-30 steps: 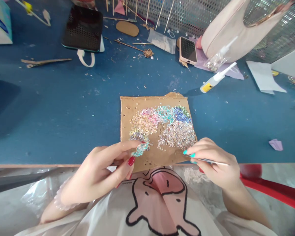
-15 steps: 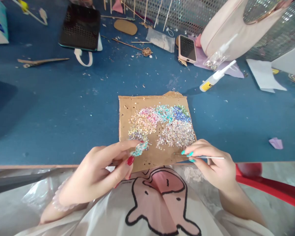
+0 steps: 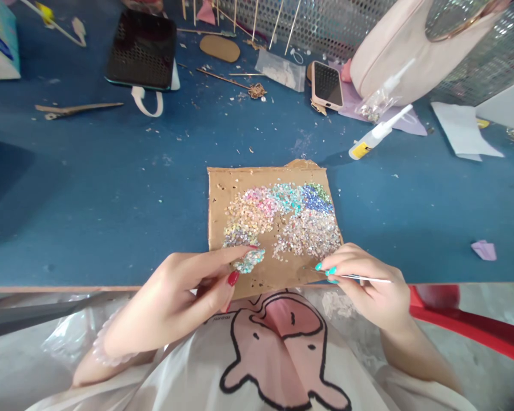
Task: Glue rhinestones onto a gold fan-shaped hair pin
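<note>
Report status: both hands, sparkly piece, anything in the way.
Left hand holding sparkly turquoise piece over cardboard. Right hand gripping thin tool, tip over bare cardboard. Loose glittery bits just beyond; nothing visibly blocking either hand.

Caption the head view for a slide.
Left hand holds glittering piece, right hand thin tool, by cardboard with colorful bits.

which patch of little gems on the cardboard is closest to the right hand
The pale patch on the right of the cardboard, beside the right hand; the blue patch beyond it and the pink patch lie farther off.
</note>
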A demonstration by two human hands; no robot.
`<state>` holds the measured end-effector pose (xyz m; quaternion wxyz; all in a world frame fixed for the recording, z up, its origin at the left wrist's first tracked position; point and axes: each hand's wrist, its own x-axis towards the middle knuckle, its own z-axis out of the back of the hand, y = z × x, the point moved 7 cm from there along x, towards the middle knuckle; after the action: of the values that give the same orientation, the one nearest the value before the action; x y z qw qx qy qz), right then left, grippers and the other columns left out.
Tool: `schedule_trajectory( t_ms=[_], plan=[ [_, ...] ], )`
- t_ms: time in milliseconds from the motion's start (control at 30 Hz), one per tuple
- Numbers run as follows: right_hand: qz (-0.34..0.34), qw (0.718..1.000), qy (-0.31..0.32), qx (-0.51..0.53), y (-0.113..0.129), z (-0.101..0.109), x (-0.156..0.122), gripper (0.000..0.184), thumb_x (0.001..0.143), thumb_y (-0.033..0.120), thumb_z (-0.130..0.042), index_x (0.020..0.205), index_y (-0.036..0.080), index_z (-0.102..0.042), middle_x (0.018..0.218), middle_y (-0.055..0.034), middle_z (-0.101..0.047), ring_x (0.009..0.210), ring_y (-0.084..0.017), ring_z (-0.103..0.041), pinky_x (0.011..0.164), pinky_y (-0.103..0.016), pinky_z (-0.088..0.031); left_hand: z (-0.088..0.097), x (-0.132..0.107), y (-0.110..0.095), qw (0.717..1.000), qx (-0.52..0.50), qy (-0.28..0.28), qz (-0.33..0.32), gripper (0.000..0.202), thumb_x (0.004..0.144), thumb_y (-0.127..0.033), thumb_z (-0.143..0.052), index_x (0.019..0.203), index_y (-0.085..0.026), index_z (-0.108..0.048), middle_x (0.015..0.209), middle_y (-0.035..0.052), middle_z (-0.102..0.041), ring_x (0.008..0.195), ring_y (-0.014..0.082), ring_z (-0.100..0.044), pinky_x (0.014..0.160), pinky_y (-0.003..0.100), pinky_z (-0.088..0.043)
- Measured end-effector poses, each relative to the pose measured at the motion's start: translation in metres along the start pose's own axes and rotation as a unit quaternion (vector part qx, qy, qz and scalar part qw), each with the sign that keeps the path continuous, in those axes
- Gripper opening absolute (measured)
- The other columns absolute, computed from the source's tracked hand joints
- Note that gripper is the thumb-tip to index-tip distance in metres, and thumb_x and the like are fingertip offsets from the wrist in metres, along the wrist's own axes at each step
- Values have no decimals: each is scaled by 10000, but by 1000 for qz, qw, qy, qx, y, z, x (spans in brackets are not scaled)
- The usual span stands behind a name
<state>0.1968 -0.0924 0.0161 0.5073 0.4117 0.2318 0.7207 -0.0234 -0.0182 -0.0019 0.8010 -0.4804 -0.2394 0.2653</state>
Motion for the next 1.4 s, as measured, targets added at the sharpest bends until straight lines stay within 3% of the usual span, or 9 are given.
schedule_trajectory(
  t_ms=[267, 500, 700, 800, 967, 1233, 1400],
  plan=[
    [10, 1000, 1, 6, 1, 0, 2, 303, 780, 11, -587, 959, 252, -632, 842, -42, -724, 757, -188, -667, 685, -375, -521, -1, 5, -2, 998, 54, 35, 9, 363, 900, -132, -411, 1235, -171, -547, 603, -40, -594, 476, 58, -499, 475, 131, -396],
    [8, 1000, 19, 9, -1, 0, 1, 298, 785, 33, -596, 976, 259, -631, 870, -46, -727, 767, -191, -667, 680, -380, -530, -5, 9, -3, 989, 115, 93, 29, 400, 938, -163, -371, 1318, -253, -458, 660, -56, -611, 504, 74, -550, 482, 153, -379],
    [9, 999, 23, 22, -4, -1, 0, 322, 786, 12, -581, 982, 263, -630, 855, -33, -715, 777, -184, -657, 689, -371, -524, -8, 9, -15, 975, 203, 82, -27, 294, 966, -195, -339, 1214, -202, -497, 741, -7, -661, 527, 132, -584, 462, 227, -347],
    [16, 999, 26, 31, -4, -2, -1, 347, 774, -24, -573, 985, 245, -628, 863, -38, -707, 783, -179, -645, 697, -372, -514, -10, 6, -18, 964, 246, 74, -62, 323, 943, -136, -322, 1224, -171, -479, 705, 4, -625, 514, 144, -553, 472, 244, -345],
    [13, 999, 22, 33, -3, -2, 0, 356, 765, -33, -576, 990, 237, -628, 861, -39, -707, 781, -177, -644, 710, -373, -509, -16, 3, -25, 941, 300, 72, -136, 388, 912, -46, -290, 1270, -82, -435, 813, 66, -629, 579, 162, -552, 507, 262, -413],
    [9, 999, 14, 36, -4, -1, 1, 306, 772, 3, -587, 959, 240, -639, 853, -38, -720, 763, -179, -656, 700, -364, -517, -28, 4, -37, 877, 418, 107, -210, 398, 902, 1, -312, 1283, -14, -428, 712, 27, -525, 565, 179, -487, 475, 313, -434],
    [13, 999, 22, 47, -6, -1, 0, 354, 759, -35, -580, 986, 233, -627, 867, -45, -709, 787, -182, -647, 718, -373, -512, -29, 4, -32, 870, 436, 99, -209, 411, 922, -16, -305, 1316, -39, -420, 737, 18, -468, 553, 155, -446, 451, 298, -416]
  ],
)
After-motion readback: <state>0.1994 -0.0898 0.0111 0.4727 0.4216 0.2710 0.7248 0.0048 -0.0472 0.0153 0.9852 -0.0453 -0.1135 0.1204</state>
